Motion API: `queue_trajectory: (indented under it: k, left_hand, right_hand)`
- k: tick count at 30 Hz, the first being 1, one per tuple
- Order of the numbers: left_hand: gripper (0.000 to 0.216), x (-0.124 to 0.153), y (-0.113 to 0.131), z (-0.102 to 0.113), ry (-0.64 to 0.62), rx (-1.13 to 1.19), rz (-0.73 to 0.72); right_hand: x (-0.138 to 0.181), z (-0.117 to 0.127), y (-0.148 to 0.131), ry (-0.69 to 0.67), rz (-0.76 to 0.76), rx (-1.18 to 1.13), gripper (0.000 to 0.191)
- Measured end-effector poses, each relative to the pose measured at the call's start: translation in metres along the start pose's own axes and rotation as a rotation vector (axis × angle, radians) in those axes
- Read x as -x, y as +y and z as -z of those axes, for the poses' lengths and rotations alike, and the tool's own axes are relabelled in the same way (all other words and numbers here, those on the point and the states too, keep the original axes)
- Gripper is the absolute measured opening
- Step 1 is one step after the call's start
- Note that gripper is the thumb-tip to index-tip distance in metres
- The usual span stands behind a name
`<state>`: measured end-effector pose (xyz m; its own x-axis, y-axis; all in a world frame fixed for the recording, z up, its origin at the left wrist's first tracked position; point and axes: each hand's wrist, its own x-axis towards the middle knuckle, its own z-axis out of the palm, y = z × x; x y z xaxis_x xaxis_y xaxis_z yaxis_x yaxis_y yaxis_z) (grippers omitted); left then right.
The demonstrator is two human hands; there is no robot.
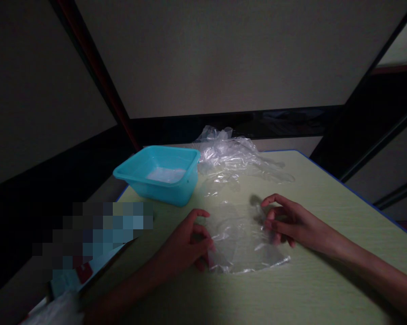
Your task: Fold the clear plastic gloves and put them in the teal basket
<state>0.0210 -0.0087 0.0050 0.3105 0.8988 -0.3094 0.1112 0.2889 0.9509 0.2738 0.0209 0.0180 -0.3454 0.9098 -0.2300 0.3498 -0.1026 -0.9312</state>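
A clear plastic bag (244, 246) lies flat on the pale green table (325, 289) between my hands. My left hand (186, 243) has its fingers curled and pinches the bag's left edge. My right hand (288, 221) rests at the bag's right side with fingers bent onto the plastic; whether it grips the bag is unclear. The scene is dim.
A turquoise plastic tub (159, 174) with something white inside stands at the table's back left. A heap of crumpled clear plastic (230, 155) lies behind the bag. A red, white and blue package (75, 280) sits at the near left edge. The table's blue-trimmed edge (359, 194) runs along the right.
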Motion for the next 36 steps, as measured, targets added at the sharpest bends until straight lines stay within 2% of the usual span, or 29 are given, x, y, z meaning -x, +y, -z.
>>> queue_trajectory:
  k: [5,10,16,21,26,30,33,36]
  left_hand:
    - [0.045,0.000,0.006,0.001,0.026,-0.066,-0.024]
    - [0.030,-0.001,0.004,0.002,0.079,-0.109,-0.103]
    - [0.012,-0.002,0.007,0.002,0.158,-0.242,-0.178]
    - [0.016,-0.001,0.008,0.002,0.207,-0.286,-0.200]
    - [0.029,-0.002,-0.001,0.002,0.167,-0.299,-0.187]
    - [0.023,-0.001,-0.002,0.001,0.179,-0.348,-0.205]
    - [0.018,0.002,0.000,-0.001,0.206,-0.439,-0.289]
    - [0.014,0.004,0.001,-0.001,0.205,-0.523,-0.419]
  right_hand:
    - [-0.002,-0.003,0.001,0.075,0.127,0.052,0.036]
    - [-0.003,-0.004,0.002,0.095,0.255,0.255,0.021]
    - [-0.001,-0.003,0.004,0.127,0.317,0.376,0.020]
    - [0.001,-0.002,0.004,0.157,0.332,0.398,0.021]
    - [-0.002,0.000,0.010,0.148,0.316,0.482,0.021]
    - [0.001,0.001,0.008,0.161,0.359,0.590,0.018]
    - [0.005,0.001,0.002,0.188,0.447,0.658,0.018]
    - [0.007,-0.002,0.000,0.137,0.517,0.696,0.020]
